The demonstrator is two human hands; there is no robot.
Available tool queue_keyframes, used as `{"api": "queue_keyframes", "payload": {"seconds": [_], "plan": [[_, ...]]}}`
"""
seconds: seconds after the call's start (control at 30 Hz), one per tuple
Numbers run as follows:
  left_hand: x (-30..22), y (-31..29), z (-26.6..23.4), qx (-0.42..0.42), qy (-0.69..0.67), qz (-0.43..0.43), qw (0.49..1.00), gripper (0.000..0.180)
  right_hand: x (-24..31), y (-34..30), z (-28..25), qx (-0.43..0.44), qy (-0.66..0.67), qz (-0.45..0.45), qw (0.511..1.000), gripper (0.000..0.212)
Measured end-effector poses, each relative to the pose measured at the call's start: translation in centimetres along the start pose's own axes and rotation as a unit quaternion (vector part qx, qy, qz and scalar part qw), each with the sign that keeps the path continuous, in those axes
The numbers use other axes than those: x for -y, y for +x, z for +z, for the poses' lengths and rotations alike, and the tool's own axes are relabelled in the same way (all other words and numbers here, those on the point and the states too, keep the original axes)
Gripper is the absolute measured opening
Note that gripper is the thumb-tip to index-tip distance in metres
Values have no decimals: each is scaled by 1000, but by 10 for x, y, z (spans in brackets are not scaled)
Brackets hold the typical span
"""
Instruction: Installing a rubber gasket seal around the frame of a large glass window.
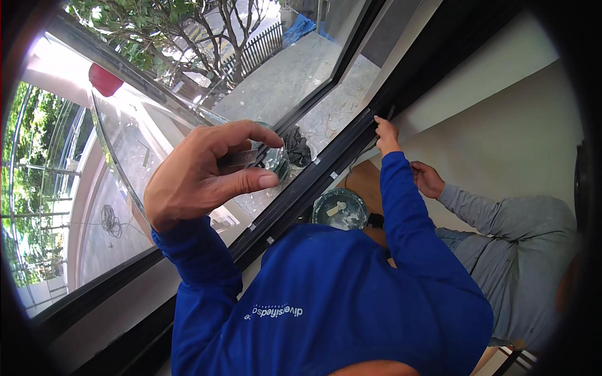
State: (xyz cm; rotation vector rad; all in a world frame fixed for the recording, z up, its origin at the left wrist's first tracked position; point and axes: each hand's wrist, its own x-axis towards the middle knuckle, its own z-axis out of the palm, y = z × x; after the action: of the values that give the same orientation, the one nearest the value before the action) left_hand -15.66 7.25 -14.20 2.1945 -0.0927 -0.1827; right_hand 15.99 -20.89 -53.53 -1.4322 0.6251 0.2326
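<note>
**Glass pane held at the window**

Glass pane [144, 144] fills the left of the frame; the left hand [200, 172] pinches its edge at centre. The right hand [387, 133], fingers curled, touches the black window frame [326, 169] at upper right, beside a co-worker's hand [428, 180].

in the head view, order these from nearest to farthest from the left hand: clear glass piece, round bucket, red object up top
1. clear glass piece: pinched in the left hand, at its fingertips.
2. round bucket: lower right of the hand, by the dark window frame.
3. red object: upper left, beyond the pane.

Bucket and red object are nearly too close to call.
</note>
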Motion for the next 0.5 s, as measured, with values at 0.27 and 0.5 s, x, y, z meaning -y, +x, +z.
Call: {"api": "queue_keyframes", "payload": {"seconds": [0.27, 0.5], "plan": [[6, 1, -1, 4, -6, 5, 1000, 48, -12, -9, 3, 21, 5, -86, 996, 22], [5, 0, -1, -2, 7, -2, 1000, 47, -8, -32, 9, -54, -46, -128, 989, 25]]}}
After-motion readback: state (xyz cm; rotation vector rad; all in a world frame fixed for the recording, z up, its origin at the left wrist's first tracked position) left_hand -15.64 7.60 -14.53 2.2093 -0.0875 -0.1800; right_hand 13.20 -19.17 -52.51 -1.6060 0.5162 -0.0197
